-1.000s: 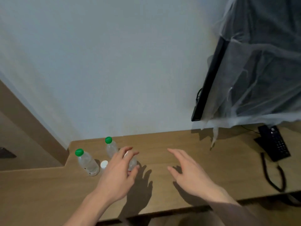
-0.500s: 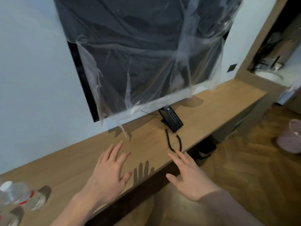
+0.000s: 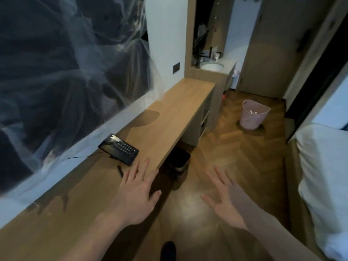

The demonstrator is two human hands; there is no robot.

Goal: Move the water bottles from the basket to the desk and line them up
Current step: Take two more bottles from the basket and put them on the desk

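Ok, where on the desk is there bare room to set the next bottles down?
The desk is bare from beyond the phone to its far end by the sink counter. Nearer, a bare strip runs under the left hand. It is crowded only round the phone and its cable. Both hands are empty.

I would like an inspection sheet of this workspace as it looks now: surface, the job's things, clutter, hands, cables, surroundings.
Surface: wooden desk along the wall, bare toward its far end.
Job's things: pink basket stands on the floor beyond the desk; small pale things lie inside, too small to identify. No water bottles seen on the desk.
Clutter: black telephone on the desk.
Hands: left hand open over the desk edge; right hand open above the floor; both hold nothing.
Cables: thin black cable runs from the telephone toward the wall.
Surroundings: plastic-covered screen on the wall, white bed, washbasin behind.
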